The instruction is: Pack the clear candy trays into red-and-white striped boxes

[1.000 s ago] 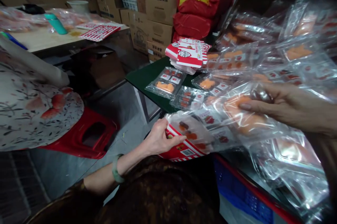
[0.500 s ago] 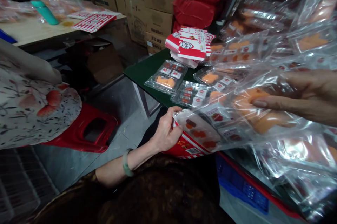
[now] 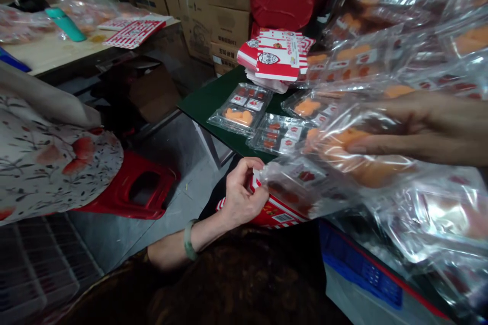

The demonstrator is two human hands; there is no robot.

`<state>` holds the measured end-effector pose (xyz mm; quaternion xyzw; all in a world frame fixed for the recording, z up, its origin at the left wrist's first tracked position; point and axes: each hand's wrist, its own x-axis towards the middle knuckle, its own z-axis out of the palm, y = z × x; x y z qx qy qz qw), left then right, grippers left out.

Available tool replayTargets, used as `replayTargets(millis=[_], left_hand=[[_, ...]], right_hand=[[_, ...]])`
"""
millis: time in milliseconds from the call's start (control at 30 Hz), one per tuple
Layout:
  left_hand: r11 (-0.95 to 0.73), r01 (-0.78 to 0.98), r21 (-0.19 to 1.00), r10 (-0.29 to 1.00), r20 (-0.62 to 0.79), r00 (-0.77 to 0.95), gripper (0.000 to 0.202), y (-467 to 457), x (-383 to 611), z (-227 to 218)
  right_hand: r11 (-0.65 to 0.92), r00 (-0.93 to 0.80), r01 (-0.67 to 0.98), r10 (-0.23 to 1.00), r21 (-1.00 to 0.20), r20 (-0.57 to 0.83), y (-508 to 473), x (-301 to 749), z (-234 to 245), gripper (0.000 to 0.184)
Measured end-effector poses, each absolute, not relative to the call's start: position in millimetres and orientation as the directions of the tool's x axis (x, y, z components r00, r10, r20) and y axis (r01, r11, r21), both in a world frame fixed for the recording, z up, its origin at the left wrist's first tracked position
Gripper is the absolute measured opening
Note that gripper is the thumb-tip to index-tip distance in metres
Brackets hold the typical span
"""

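My left hand (image 3: 242, 193) is closed on the open end of a red and white striped paper box (image 3: 280, 210) at the near edge of the green table (image 3: 208, 104). My right hand (image 3: 423, 129), fingers together, grips a clear plastic pack with orange pieces (image 3: 343, 154), whose near end meets the box mouth. Many more such clear packs (image 3: 400, 55) are heaped on the right. Two flat packs (image 3: 240, 109) lie on the green table.
A stack of folded red and white boxes (image 3: 276, 55) sits at the table's back. A person in a floral garment (image 3: 46, 157) sits on a red stool (image 3: 139, 190) at left. Cardboard cartons (image 3: 221, 15), red sacks (image 3: 284, 2), and a wooden table with a teal bottle (image 3: 66, 22) stand behind.
My right hand has pushed the clear pack toward the box. My left hand's fingers have curled tighter on the box mouth. The view has shifted slightly down.
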<state>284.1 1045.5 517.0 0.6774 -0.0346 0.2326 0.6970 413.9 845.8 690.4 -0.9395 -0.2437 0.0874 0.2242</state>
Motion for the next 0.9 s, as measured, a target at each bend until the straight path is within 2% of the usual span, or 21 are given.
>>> replayTargets(millis=[67, 100, 167, 233, 367, 433, 467, 533, 600, 633, 667, 733, 800, 833, 900], left_hand=[[0.001, -0.327, 0.945, 0.237, 0.318, 0.918, 0.034, 1045.9, 281.8, 517.8], [0.01, -0.303, 0.953, 0.222, 0.293, 0.93, 0.037, 1046.9, 280.9, 518.4], [0.022, -0.265, 0.964, 0.223, 0.254, 0.941, 0.039, 1050.6, 280.2, 519.7], [0.012, -0.239, 0.971, 0.249, 0.228, 0.941, 0.037, 1055.5, 281.0, 521.0], [0.011, -0.223, 0.975, 0.255, 0.212, 0.943, 0.034, 1063.2, 283.3, 522.6], [0.051, -0.186, 0.981, 0.256, 0.167, 0.952, 0.035, 1065.7, 284.1, 523.3], [0.068, -0.176, 0.982, 0.27, 0.151, 0.951, 0.035, 1067.0, 284.4, 523.9], [0.081, -0.184, 0.98, 0.318, 0.15, 0.936, 0.036, 1069.8, 285.1, 525.5], [0.089, -0.213, 0.973, 0.365, 0.167, 0.916, 0.037, 1072.7, 285.7, 527.2], [0.097, -0.22, 0.971, 0.373, 0.169, 0.912, 0.037, 1073.8, 285.9, 528.0], [0.111, -0.217, 0.97, 0.368, 0.163, 0.916, 0.038, 1074.6, 286.0, 528.5], [0.133, -0.214, 0.968, 0.352, 0.156, 0.923, 0.037, 1074.7, 285.9, 528.6], [0.139, -0.233, 0.962, 0.358, 0.171, 0.918, 0.035, 1073.6, 285.2, 527.5], [0.143, -0.251, 0.957, 0.365, 0.185, 0.912, 0.034, 1073.0, 284.7, 526.6], [0.153, -0.27, 0.95, 0.365, 0.2, 0.909, 0.033, 1072.5, 283.2, 525.2]], right_hand=[[-0.674, 0.685, 0.607, 0.712, -0.421, -0.154, 861.9, 407.7, 690.9, 0.022], [-0.596, 0.594, 0.688, 0.791, -0.414, -0.15, 869.3, 403.5, 688.3, 0.021], [-0.493, 0.51, 0.771, 0.857, -0.403, -0.074, 883.3, 393.2, 675.1, 0.018], [-0.488, 0.501, 0.783, 0.862, -0.385, -0.074, 897.1, 380.5, 651.2, 0.016], [-0.631, 0.608, 0.726, 0.775, -0.272, -0.175, 922.1, 352.1, 593.2, 0.023], [-0.686, 0.673, 0.66, 0.721, -0.307, -0.164, 926.3, 340.1, 575.1, 0.027], [-0.693, 0.711, 0.636, 0.697, -0.339, -0.092, 925.2, 334.8, 570.7, 0.028], [-0.686, 0.757, 0.651, 0.616, -0.325, 0.217, 918.7, 324.7, 569.1, 0.033], [-0.666, 0.638, 0.723, 0.541, -0.185, 0.548, 911.5, 314.2, 571.1, 0.033], [-0.651, 0.556, 0.752, 0.542, -0.104, 0.631, 909.6, 308.9, 571.2, 0.031], [-0.635, 0.504, 0.772, 0.569, -0.043, 0.65, 909.3, 303.9, 569.9, 0.03], [-0.609, 0.491, 0.793, 0.65, 0.012, 0.58, 913.0, 296.8, 563.3, 0.031], [-0.618, 0.545, 0.786, 0.69, -0.004, 0.476, 919.5, 295.4, 555.3, 0.034], [-0.625, 0.585, 0.779, 0.694, -0.051, 0.42, 922.4, 297.0, 552.6, 0.036], [-0.594, 0.644, 0.765, 0.711, -0.249, 0.282, 926.4, 303.4, 552.7, 0.042]])
